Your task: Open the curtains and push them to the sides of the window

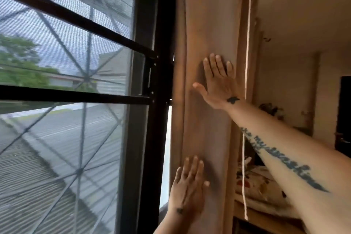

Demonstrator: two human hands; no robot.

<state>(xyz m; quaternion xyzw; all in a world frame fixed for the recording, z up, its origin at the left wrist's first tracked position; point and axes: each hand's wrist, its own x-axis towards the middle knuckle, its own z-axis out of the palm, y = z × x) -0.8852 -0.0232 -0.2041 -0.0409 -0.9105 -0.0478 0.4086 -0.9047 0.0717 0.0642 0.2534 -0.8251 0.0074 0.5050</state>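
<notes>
- Flat and fingers spread, our right hand point(218, 80) presses palm-first on the brown curtain point(210, 24), gripping nothing; a small dark tattoo sits at the wrist.
- Our left hand point(189, 186) lies lower on the same fold, also open and flat with fingers together, palm on the cloth (a small mark shows on its back).
- We see the curtain gathered into upright folds at the right side of the window point(66, 81), just beside the dark window frame point(152, 100); a thin strip of daylight shows between frame and cloth.
- A white cord point(247, 62) hangs straight down just right of the folds.
- Through the mesh we see crossed bars, a corrugated roof and a tree.
- Along our right forearm runs script lettering; it is too blurred to read.
</notes>
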